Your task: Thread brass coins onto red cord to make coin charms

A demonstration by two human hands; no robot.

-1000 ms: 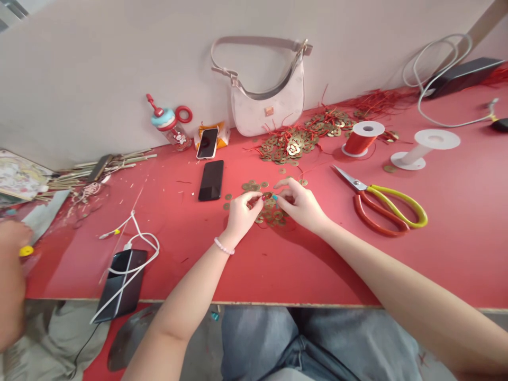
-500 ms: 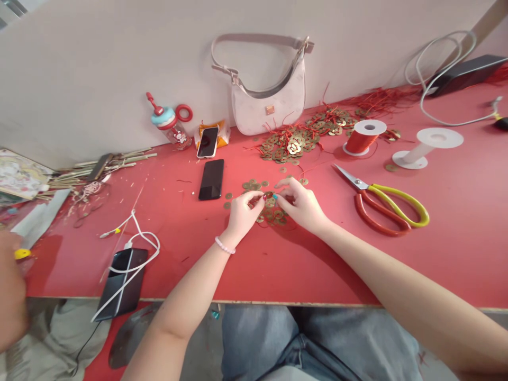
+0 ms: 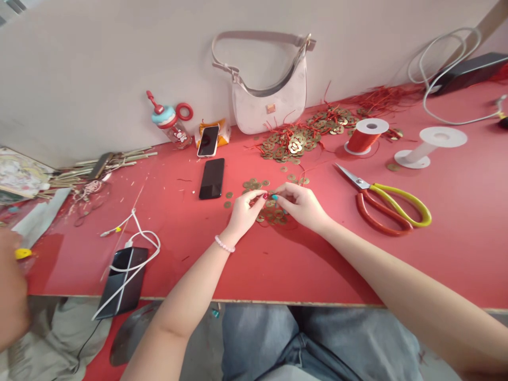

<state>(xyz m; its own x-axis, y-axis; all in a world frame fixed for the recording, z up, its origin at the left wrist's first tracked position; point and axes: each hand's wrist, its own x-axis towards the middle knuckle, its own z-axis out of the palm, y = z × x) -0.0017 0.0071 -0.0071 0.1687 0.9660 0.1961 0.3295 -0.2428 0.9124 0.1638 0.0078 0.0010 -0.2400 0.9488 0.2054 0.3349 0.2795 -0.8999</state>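
Note:
Over a small heap of brass coins (image 3: 273, 214) with centre holes, my two hands meet almost fingertip to fingertip. My left hand (image 3: 245, 210), with a beaded bracelet at the wrist, pinches thumb and forefinger on what looks like a brass coin, mostly hidden. Thumb and fingers of my right hand (image 3: 301, 205) are pressed together at the same spot, seemingly on thin red cord (image 3: 302, 172), which shows just behind that hand; its end is hidden. Loose coins (image 3: 254, 184) lie around both hands.
Behind are coins tied with red cord (image 3: 291, 145) and a pale handbag (image 3: 270, 108). To the right lie scissors (image 3: 384, 203), a red cord spool (image 3: 363, 138) and a bare spool (image 3: 431, 145). Phones (image 3: 211, 179), a cup (image 3: 174, 127) and a power bank (image 3: 125, 278) stand left. Another person's arm (image 3: 11, 291) shows far left.
My right hand's fingers have curled in from a more stretched pose and closed near the left fingertips. My left hand has barely moved. The view has shifted very slightly.

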